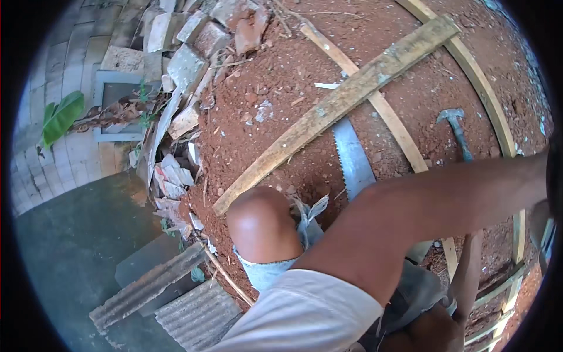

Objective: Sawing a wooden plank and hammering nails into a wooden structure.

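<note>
My left arm (410, 205), in a white sleeve (305, 311), reaches across to the right edge, where its hand passes out of view. A second, slimmer limb (468, 264) shows behind it at the lower right; no hand can be made out on it. Below the arm is my bent knee (261, 226), coming through torn light jeans. A hand saw blade (353, 158) lies on the soil, one end beneath a rough wooden plank (328, 117) and the other hidden by my arm. Just above the forearm lies a hammer (456, 130), its handle partly covered.
A thin wooden batten (387, 111) and a longer one (484, 88) cross the red soil on the right. Broken bricks and rubble (190, 64) are heaped at the upper left by a block wall (70, 64). Corrugated sheet pieces (196, 314) lie at the lower left.
</note>
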### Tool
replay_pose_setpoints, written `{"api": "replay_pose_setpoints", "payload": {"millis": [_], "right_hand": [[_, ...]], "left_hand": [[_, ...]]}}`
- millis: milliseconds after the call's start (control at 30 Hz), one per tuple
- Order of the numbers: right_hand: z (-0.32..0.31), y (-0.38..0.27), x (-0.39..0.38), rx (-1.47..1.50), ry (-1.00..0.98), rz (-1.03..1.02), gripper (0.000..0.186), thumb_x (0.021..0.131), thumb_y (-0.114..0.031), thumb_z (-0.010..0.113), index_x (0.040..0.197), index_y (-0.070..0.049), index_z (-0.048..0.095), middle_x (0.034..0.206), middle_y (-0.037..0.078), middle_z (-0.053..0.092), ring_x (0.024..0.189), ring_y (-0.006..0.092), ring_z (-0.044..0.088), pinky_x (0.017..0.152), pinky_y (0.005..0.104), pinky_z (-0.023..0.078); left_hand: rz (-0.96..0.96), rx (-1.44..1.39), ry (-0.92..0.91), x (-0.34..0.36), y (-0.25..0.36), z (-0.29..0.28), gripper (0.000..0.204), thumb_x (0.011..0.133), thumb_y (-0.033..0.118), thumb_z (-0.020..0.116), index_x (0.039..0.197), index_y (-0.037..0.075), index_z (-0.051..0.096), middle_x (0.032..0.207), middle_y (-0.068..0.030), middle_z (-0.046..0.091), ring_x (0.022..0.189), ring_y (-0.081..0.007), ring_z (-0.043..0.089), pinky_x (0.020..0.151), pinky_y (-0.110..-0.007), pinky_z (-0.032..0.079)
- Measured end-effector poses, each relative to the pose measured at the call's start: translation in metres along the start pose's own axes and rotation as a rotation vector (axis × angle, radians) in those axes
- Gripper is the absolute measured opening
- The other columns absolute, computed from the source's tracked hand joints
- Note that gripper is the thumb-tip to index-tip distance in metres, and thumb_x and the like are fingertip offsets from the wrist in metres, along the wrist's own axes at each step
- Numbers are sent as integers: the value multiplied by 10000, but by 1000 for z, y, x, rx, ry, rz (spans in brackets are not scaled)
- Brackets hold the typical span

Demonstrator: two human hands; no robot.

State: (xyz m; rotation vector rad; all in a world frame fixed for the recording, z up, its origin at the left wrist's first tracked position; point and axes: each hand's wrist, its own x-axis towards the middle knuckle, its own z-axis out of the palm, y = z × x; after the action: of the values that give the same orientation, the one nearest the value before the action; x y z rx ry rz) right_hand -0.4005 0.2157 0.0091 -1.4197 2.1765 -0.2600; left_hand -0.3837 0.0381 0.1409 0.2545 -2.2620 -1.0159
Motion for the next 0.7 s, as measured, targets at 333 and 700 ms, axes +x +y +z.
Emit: {"api": "replay_pose_setpoints", "payload": {"millis": [333,700], "right_hand": [[-42,-34,-44,842,128,363,250,1021,-287,653,1133,-64,636,792,-35,521,701,73,492,639,298,430],[-64,-33,43,913,211,336,525,1063,-565,551,947,-58,619,654,-63,439,553,51,410,487,269,342]], "left_hand": [[-562,27,611,-89,-207,-111,203,995,144,703,1067,-23,793,867,-78,771,771,-136,674,722,-325,531],[-391,195,615,-56,-268,-53,213,929,183,714,985,-12,777,816,-241,734,680,-372,679,696,-429,541]]}}
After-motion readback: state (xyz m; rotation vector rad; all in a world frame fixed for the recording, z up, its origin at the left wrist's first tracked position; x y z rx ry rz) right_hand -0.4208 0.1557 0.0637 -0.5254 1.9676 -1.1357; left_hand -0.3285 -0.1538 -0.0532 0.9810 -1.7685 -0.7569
